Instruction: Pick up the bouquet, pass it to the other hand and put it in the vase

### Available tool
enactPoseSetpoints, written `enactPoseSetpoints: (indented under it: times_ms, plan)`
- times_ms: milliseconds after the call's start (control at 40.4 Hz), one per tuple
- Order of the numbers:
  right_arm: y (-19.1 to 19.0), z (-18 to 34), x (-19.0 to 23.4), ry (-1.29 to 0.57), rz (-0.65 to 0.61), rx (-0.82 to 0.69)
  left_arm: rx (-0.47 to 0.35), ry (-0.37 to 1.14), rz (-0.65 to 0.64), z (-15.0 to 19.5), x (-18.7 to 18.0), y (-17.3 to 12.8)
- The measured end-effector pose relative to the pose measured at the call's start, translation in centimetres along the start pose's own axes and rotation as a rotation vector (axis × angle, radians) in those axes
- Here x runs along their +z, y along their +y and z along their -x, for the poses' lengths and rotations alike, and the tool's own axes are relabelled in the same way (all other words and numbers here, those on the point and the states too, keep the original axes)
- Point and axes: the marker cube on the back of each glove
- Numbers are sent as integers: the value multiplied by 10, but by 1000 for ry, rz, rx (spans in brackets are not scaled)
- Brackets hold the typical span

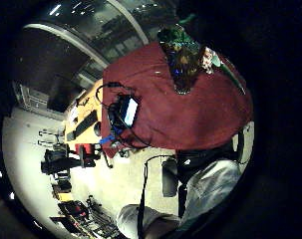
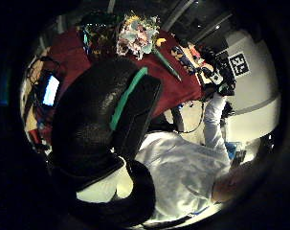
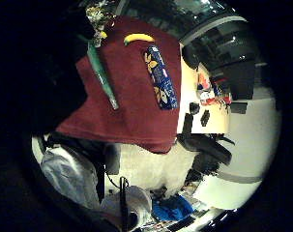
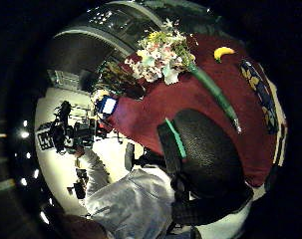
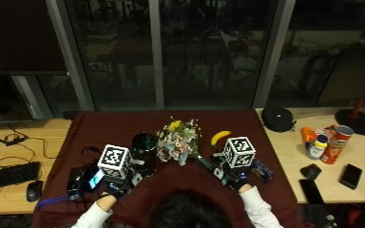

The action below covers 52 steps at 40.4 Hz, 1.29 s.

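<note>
Though nothing is grasped yet, already poised over the near edge of the red-clothed table (image 5: 106, 123). Bouquet (image 5: 177, 140) lying flat near the middle of the cloth, blossoms toward the far edge, green-wrapped stem (image 5: 205, 164) slanting back toward the near right corner. Long axis thus running from the vase side down toward the right hand (image 5: 233, 178). Stem end just beside that hand, apparently not touched; left hand (image 5: 116, 183) farther off, hovering by the dark vase (image 5: 144, 145), which stands upright touching or just beside the flower head on its left. Right hand clearly the nearer one for the pick-up, judging by the stem's direction. In the right thumb-side palm view, thumb (image 4: 205, 154) relaxed and extended above the cloth, clasping nothing. Left thumb (image 2: 101, 120) likewise loose and empty. A banana (image 5: 219, 137) and a blue patterned tube (image 3: 160, 77) resting toward the right edge of the cloth, apart from the stem.
</note>
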Motion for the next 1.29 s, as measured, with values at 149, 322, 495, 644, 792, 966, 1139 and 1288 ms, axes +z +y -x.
enactPoseSetpoints:
  times_ms: [149,322,495,644,792,966,1139,1288]
  plan:
    - [-18,4,-6,-27,33,6,-12,-8,-5,-1,-14,-17]
    - [-39,-1,4,-92,76,36,-21,20,-22,-1,-4,-33]
    - [-48,-6,2,-95,126,125,-14,15,-43,-3,8,-39]
    - [-76,-18,-2,-103,117,203,-9,-53,-120,-17,14,-40]
    - [-102,-36,16,-120,100,300,42,-31,-93,-36,22,-37]
    - [-110,-54,68,-152,163,394,59,11,-77,-42,25,-26]
    - [-100,-59,117,-157,195,450,65,16,-101,-42,34,-21]
    - [-68,-43,130,-158,149,439,59,0,-66,-37,38,-12]
